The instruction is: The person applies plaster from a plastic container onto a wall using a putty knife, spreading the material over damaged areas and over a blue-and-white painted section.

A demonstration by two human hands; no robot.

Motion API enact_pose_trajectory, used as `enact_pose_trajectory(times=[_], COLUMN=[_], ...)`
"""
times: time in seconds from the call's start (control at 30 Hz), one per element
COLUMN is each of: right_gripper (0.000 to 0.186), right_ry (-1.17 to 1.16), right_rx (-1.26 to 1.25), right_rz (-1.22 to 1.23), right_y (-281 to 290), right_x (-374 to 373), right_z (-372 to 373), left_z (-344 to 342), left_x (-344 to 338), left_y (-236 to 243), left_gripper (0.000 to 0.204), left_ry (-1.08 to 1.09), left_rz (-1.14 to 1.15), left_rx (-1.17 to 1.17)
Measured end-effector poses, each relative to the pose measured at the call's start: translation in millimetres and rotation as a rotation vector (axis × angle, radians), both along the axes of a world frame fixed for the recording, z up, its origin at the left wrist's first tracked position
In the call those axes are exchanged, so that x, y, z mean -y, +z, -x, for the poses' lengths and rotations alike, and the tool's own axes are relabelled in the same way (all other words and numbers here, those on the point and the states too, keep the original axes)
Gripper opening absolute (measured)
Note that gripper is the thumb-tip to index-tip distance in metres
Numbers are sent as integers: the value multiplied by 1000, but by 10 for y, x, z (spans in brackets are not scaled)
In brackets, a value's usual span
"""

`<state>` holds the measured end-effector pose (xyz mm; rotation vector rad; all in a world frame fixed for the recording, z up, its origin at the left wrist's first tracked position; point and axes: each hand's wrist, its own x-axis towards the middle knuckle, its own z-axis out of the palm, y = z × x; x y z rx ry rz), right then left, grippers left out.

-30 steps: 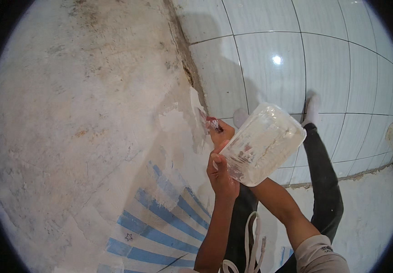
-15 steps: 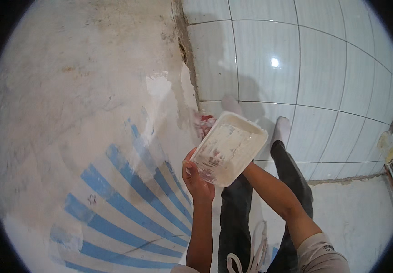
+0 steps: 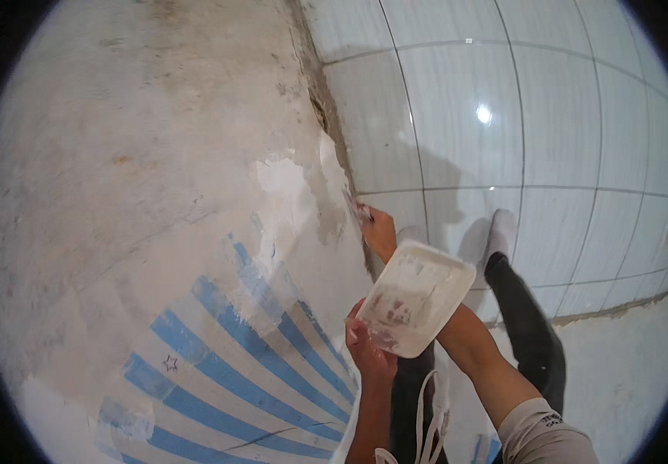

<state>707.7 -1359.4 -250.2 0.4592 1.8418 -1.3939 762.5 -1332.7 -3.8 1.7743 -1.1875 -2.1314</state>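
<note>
A shallow cream plastic tub (image 3: 442,298), smeared with white paste inside, is tilted in front of me. Closed on its lower left side is my left hand (image 3: 369,348), thumb along the rim. My right forearm passes behind the tub, and my right hand (image 3: 380,233) comes out beyond it at the foot of the wall. Its fingers are wrapped round a putty knife (image 3: 356,207), seen edge-on with its blade against the wall; most of the handle is hidden. Fresh white putty patches (image 3: 281,179) lie on the wall just left of the blade.
Blue stripes (image 3: 233,325) fan across the lower part of the pale wall (image 3: 117,209). Glossy light tiles (image 3: 465,108) cover the floor, meeting the wall at a rough, chipped edge (image 3: 320,108). My foot in a pale sock (image 3: 504,228) stands on the tiles.
My right hand, hidden behind the tub before, now shows beyond it with the putty knife at the wall's foot. The tub has shifted down and right in view.
</note>
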Motion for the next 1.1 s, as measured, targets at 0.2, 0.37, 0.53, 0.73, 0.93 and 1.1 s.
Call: enact_pose_trajectory(times=[0.2,0.37,0.53,0.73,0.93,1.1], right_gripper=[27,25,29,28,26,26], right_ry=[-119,-59,-188,16,-65,-272], right_rx=[-339,-159,-111,-232,-59,-242], right_rz=[-4,243,7,73,447,169], right_y=[285,276,248,578,486,-67], right_x=[648,144,405,720,-231,-1367], right_z=[-433,-668,-340,-688,-1014,-686], left_z=[181,39,2,63,52,260], left_x=[251,221,278,303,398,289], left_y=[-205,-251,-312,-507,-573,-622], left_gripper=[79,83,80,59,64,61], left_ry=[-49,-110,-155,52,-86,-55], left_rz=[81,34,27,-13,-9,-56], left_rx=[84,58,69,-57,-169,-181])
